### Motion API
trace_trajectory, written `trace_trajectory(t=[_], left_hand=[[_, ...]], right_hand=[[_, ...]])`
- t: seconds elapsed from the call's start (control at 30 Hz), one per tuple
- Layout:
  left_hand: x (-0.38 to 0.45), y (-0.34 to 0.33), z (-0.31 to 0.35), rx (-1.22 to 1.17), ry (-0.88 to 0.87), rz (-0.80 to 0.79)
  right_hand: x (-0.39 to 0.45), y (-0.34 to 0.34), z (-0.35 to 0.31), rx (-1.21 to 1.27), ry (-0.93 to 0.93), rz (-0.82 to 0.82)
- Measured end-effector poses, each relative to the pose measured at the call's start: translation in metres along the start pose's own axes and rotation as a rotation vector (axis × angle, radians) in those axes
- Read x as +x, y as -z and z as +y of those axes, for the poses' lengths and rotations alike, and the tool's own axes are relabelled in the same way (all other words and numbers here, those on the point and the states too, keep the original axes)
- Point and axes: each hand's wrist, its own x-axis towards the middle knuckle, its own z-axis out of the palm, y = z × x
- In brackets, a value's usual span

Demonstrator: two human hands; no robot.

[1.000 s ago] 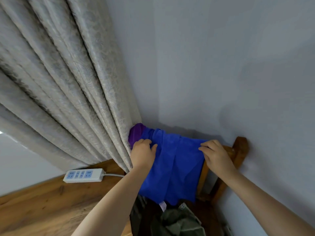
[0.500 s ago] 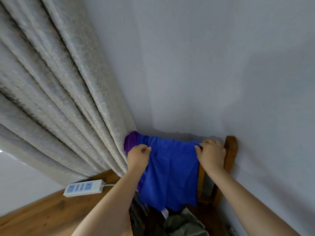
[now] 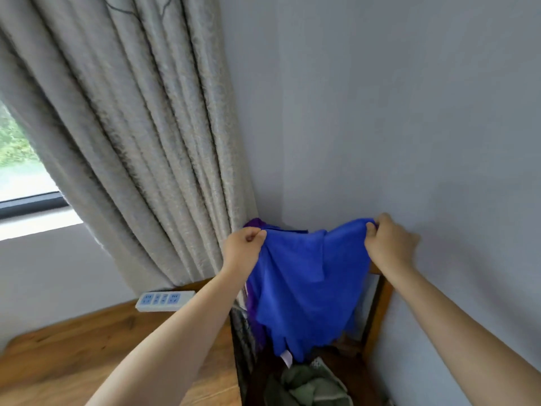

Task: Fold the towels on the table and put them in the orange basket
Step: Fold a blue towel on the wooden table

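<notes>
Near: green cloth heap (image 3: 310,385) low in frame, wooden table (image 3: 96,350) with power strip (image 3: 164,301) at left. Blue towel (image 3: 304,285) hangs between both hands, off the table; left hand (image 3: 244,249) and right hand (image 3: 389,244) each pinch a top corner. Soft, light, limp, so corners are the right hold. Purple cloth (image 3: 254,223) behind, curtain (image 3: 140,142) touching left, chair frame (image 3: 377,315) and wall crowd right. Orange basket not visible.

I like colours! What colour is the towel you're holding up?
Bright blue towel, seen in the head view.
</notes>
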Motion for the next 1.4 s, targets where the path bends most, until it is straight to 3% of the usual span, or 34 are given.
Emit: trace_trajectory(t=[0.2, 0.3, 0.53, 0.73, 0.93, 1.17, 1.4], left_hand=[[-0.061, 0.080, 0.018, -0.133, -0.082, 0.158], [-0.105, 0.131, 0.020, -0.161, -0.115, 0.232], [-0.205, 0.263, -0.013, -0.098, -0.106, 0.428], [-0.272, 0.362, -0.075, 0.024, 0.049, 0.588], [-0.314, 0.429, -0.139, 0.146, 0.262, 0.689], [-0.304, 0.470, -0.194, 0.264, 0.389, 0.709], [-0.254, 0.492, -0.239, 0.475, 0.458, 0.583]], right_hand=[[-0.054, 0.069, -0.043, -0.041, 0.159, 0.034], [-0.102, 0.100, -0.070, 0.083, 0.216, 0.020], [-0.207, 0.115, -0.138, 0.236, 0.258, -0.241], [-0.286, 0.072, -0.191, 0.045, 0.307, -0.513], [-0.345, 0.010, -0.234, 0.394, 0.339, -0.841], [-0.368, -0.067, -0.277, 0.602, 0.076, -1.165], [-0.379, -0.154, -0.296, 0.580, -0.085, -1.257]])
